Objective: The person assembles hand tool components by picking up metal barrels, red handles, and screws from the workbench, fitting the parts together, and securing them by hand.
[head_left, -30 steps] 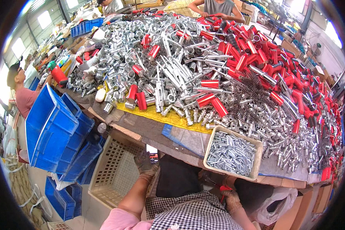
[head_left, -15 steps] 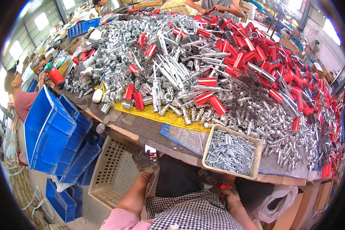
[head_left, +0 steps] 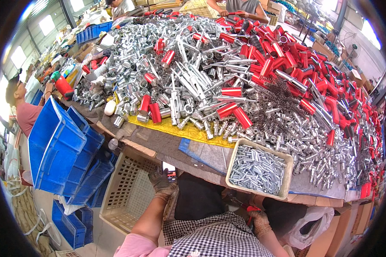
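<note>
My left hand point(head_left: 163, 185), in a dark, worn glove, grips a smartphone point(head_left: 170, 172) with a lit screen. It is over the right side of a cream plastic crate point(head_left: 111, 184), below the table edge. Low on the right, my right hand point(head_left: 260, 223), in a patterned glove, closes around a red-handled tool point(head_left: 252, 209). Dark metal parts extend left from that handle; shadow hides their exact shape. On the table edge between and above my hands stands a cream tray point(head_left: 289, 176) of short metal pins point(head_left: 257, 170).
A big heap of silver metal fittings point(head_left: 137, 47) and red tubes point(head_left: 243, 117) covers the table. Stacked blue bins point(head_left: 55, 145) stand at the left. A white plastic bag point(head_left: 309, 229) hangs at the lower right. Co-workers are at the left point(head_left: 28, 115) and far side point(head_left: 248, 7).
Both my hands stay in place with their holds unchanged. The far co-worker's hands have shifted slightly around a red part, and the view has moved a little.
</note>
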### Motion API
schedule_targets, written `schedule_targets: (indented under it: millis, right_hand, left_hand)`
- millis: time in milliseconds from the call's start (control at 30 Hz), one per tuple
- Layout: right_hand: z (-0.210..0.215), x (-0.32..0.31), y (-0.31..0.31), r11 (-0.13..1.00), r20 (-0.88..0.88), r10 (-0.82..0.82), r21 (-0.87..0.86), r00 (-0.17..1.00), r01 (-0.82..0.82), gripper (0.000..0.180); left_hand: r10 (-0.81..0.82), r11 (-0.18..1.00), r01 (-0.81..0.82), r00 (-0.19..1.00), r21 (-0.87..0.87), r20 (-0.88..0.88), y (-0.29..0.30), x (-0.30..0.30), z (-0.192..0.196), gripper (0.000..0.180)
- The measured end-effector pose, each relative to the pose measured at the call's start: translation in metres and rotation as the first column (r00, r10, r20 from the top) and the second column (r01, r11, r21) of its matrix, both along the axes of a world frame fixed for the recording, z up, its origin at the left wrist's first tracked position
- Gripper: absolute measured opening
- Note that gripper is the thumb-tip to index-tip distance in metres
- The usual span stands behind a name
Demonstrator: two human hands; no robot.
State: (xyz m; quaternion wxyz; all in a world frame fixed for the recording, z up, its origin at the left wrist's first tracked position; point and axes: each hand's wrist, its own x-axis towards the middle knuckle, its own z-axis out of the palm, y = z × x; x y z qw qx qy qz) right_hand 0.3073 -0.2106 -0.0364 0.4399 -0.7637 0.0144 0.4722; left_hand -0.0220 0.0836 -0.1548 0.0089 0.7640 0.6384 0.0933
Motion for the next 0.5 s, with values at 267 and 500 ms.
schedule_targets:
  millis: [267,500]
  right_hand:
    - [0.012,-0.005,-0.007,0.996,0.089,0.031,0.084,0.996,-0.038,0.045]
    - [0.016,0.001,-0.010,0.996,-0.085,-0.087,0.028,0.993,0.090,0.043]
  left_hand:
    - [-0.069,0.992,-0.003,0.831,0.129,0.552,-0.019,0.006,0.075,0.056]
    - [-0.227,0.456,0.778,0.572,-0.433,0.788,-0.113,0.112,0.212,0.031]
